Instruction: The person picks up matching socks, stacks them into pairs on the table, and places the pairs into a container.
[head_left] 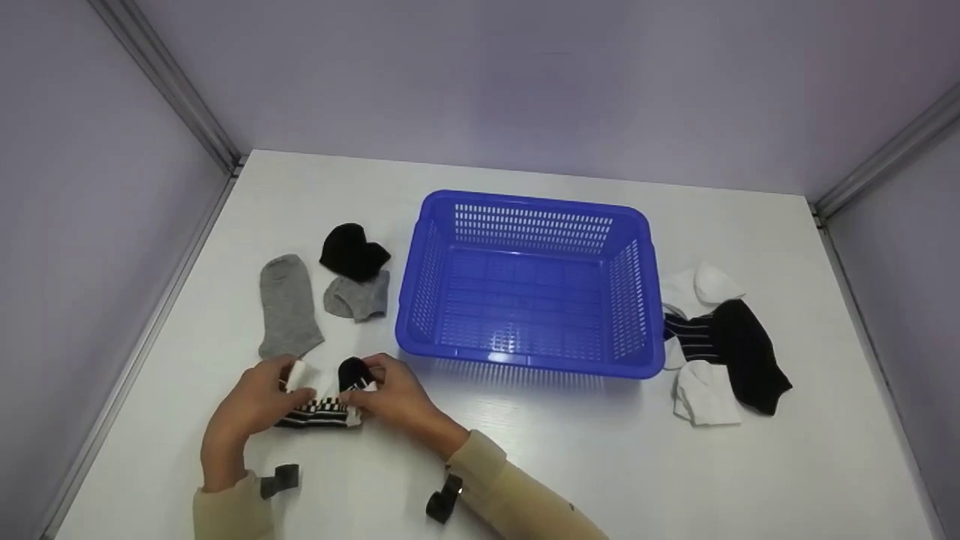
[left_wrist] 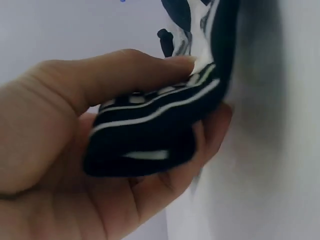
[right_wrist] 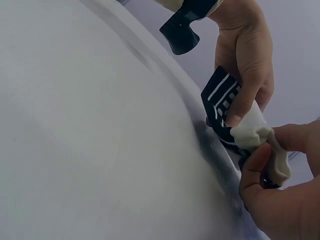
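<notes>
Both hands hold a folded black-and-white sock (head_left: 319,417) with stripes and checks, low over the near left of the table. My left hand (head_left: 255,396) grips its left end, the thumb on top and the fingers beneath, as the left wrist view of the striped sock (left_wrist: 150,117) shows. At the other end, my right hand (head_left: 403,394) pinches the white and black cloth between thumb and fingers. In the right wrist view the sock's white part (right_wrist: 252,131) is bunched at the right fingertips. Whether one sock or two lie folded together I cannot tell.
A blue basket (head_left: 525,366) stands mid-table. Left of it lie a long grey sock (head_left: 286,307), a folded grey sock (head_left: 360,296) and a black sock (head_left: 351,253). Right of it are a black sock (head_left: 750,356), white socks (head_left: 706,394) and a striped sock (head_left: 697,337).
</notes>
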